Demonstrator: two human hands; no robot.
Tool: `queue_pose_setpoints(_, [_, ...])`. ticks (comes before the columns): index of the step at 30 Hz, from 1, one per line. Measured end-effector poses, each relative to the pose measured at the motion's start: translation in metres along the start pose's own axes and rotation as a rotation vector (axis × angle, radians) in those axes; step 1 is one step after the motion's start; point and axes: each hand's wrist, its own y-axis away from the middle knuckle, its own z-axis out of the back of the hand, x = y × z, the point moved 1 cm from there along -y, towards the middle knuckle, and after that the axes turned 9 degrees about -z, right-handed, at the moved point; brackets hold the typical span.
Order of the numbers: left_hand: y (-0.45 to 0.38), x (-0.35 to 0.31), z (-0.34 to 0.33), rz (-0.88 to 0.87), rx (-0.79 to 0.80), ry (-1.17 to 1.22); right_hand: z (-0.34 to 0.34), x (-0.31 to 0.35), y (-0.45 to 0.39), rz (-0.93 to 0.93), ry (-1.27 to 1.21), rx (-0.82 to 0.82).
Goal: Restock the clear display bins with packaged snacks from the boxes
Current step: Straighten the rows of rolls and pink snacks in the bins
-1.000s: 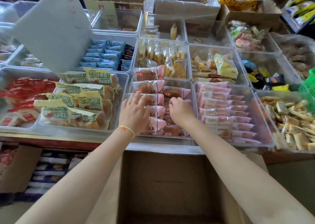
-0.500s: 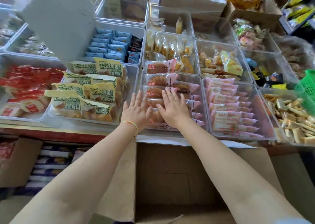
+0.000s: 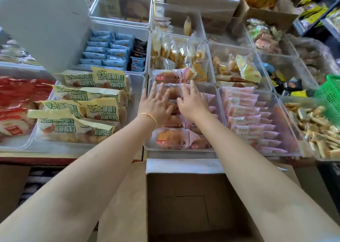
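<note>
Fingers (image 3: 161, 92) flat atop bread packets (image 3: 174, 136)

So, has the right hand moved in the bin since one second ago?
Yes. The right hand has moved toward the far end of the bin, its straight fingers now reaching near the far rim, over the bread packs.

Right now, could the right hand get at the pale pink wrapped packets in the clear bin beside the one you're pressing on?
Probably yes. The right hand lies flat on the bread packets, and the pale pink wrapped packets sit in the open-topped bin directly to its right, with only the low clear bin wall between.
</note>
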Motion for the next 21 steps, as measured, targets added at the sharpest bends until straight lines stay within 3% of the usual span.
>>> queue_pose_setpoints(4, [0.001, 0.013, -0.014, 0.008, 0.031, 0.062, -0.018, -0.003, 0.007, -0.034, -0.050, 0.098])
queue_pose_setpoints(8, [0.002, 0.015, -0.015, 0.011, 0.014, 0.129, -0.018, -0.007, 0.002, -0.040, -0.058, 0.095])
queue_pose_setpoints(12, [0.004, 0.015, -0.014, -0.005, -0.005, 0.107, -0.015, -0.014, 0.002, -0.120, -0.245, 0.172])
queue_pose_setpoints(14, [0.004, 0.014, -0.015, -0.017, -0.024, 0.088, -0.011, -0.014, 0.004, -0.086, -0.214, 0.009])
queue_pose_setpoints(16, [0.005, 0.013, -0.015, -0.027, -0.044, 0.078, -0.008, -0.007, 0.005, 0.100, -0.031, -0.231])
queue_pose_setpoints(17, [0.005, 0.012, -0.015, -0.029, -0.051, 0.073, -0.007, -0.003, 0.004, 0.190, 0.033, -0.271])
queue_pose_setpoints(19, [0.005, 0.012, -0.016, -0.029, -0.049, 0.066, -0.009, 0.002, 0.002, 0.216, 0.100, -0.194])
queue_pose_setpoints(21, [0.005, 0.011, -0.016, -0.028, -0.046, 0.080, -0.015, -0.002, -0.001, 0.103, 0.078, -0.070])
